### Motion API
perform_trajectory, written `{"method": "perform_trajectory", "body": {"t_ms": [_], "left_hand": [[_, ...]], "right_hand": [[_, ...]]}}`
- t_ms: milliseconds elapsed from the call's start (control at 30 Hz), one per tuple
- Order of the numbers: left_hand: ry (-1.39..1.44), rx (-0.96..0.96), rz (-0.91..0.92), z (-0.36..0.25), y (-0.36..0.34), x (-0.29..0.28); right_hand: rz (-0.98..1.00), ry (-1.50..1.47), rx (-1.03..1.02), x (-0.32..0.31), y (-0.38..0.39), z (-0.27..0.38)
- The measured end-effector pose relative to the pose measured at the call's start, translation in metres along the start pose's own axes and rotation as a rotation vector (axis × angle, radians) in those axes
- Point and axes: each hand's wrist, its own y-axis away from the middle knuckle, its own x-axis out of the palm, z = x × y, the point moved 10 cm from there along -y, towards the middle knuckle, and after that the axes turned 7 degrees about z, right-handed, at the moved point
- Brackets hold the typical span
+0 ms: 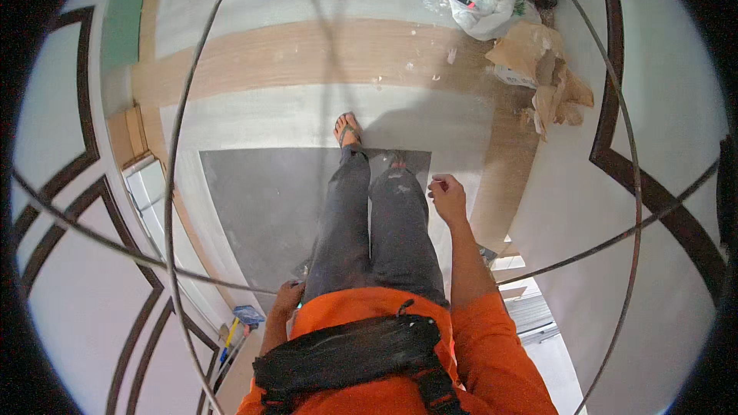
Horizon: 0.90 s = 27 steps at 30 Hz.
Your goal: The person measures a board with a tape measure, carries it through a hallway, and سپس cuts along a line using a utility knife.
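My right hand (448, 198) hangs in front of my right thigh, its fingers curled in; what they hold, if anything, is hidden. My left hand (287, 295) is low beside my left hip, its fingers mostly out of sight. Next to it, a small dark thing (303, 269) shows by the trouser leg, too unclear to name. My dark trousers (344, 223) and a sandalled foot (347, 129) stretch ahead over the floor. Across my orange top lies a black waist bag (350, 353).
A white plastic bag (486, 4) and crumpled brown paper (550, 69) lie at the far right. Dark-trimmed white panels (669, 84) flank both sides. A dark grey floor patch (257, 207) lies ahead. Thin cables (178, 123) cross the view. Blue-and-yellow tools (240, 323) stand at the lower left.
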Motion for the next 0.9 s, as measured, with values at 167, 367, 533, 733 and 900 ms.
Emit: {"method": "perform_trajectory", "body": {"t_ms": [167, 367, 533, 733, 900], "left_hand": [[0.052, -0.083, -0.171, -0.063, -0.006, -0.067], [-0.043, -0.194, -0.137, -0.161, -0.026, -0.064], [-0.087, -0.321, -0.064, -0.260, -0.029, -0.029], [-0.062, -0.478, -0.043, -0.345, -0.037, -0.023], [-0.070, -0.559, -0.058, -0.384, -0.044, -0.033]], "right_hand": [[0.020, 0.204, 0.106, -0.040, -0.148, 0.051], [0.084, 0.211, -0.078, -0.077, -0.372, 0.152], [0.018, 0.563, -0.142, -0.112, -0.554, 0.161], [0.165, 0.503, -0.086, -0.129, -0.718, 0.125], [-0.338, -0.881, 0.380, -0.163, -0.771, 0.080]]}}
